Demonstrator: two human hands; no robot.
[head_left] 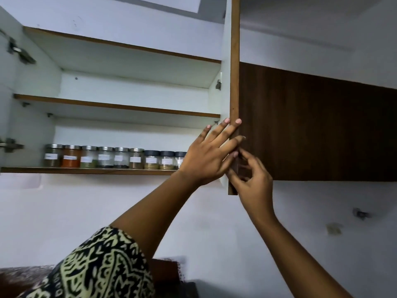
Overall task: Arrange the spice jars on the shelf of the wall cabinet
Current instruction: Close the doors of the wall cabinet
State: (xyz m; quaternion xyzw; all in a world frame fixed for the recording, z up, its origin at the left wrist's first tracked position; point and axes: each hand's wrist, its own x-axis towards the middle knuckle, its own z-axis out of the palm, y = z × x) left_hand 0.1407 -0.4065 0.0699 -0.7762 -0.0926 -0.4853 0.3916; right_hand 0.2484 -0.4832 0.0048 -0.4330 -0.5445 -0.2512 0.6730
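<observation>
Patterned black-and-cream sleeve (103, 269) sits closest, on the left arm reaching up. Spice jars (105, 158) stand in one tight row on the bottom shelf (86, 170) of the wall cabinet (133, 97), well left of the open door (234, 82), which shows edge-on. Six have steel lids, and the three nearest the door have dark ones. Neither hand touches a jar.

Left hand (208, 155) lies between the row and the door, its fingers (223, 130) straight and flat against the door's edge; it hides part of the last jar. Right hand (251, 177) is lower on the door, on its far side, with fingers and thumb curled around the edge in a grip.

Two upper shelves (120, 106) are left of the door, a hinge (21, 52) farther left again. A dark brown cabinet front (311, 125) is right of the door, with pale wall (107, 201) below.
</observation>
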